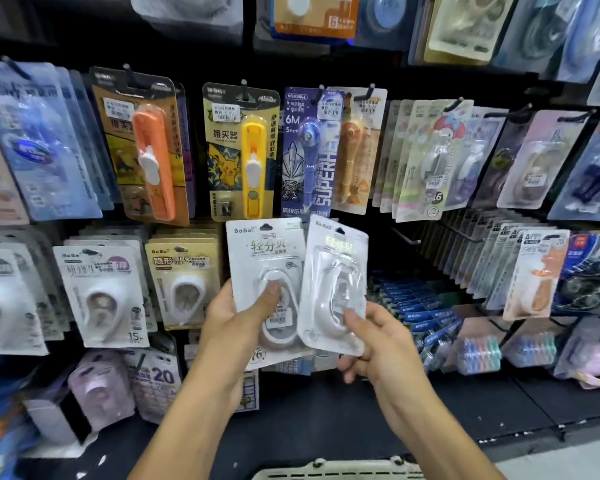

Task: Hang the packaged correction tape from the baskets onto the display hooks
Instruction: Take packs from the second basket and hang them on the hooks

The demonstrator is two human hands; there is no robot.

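Correction tape packs crowd the black display wall (447,81), hung in rows on its hooks, with a yellow-carded pack (241,154) at the middle of the upper row. Below it, in front of the second row, the left hand (236,317) grips a white BoBo pack (265,289), thumb pressed on its blister. Just beside it, overlapping its edge, the right hand (374,337) pinches a second, tilted white pack (335,292). A pale basket (340,471) rim shows at the bottom edge.

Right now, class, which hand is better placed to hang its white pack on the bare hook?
Probably the right hand: its white pack sits nearer the bare hook, which juts out just to its right; the left hand is farther off.
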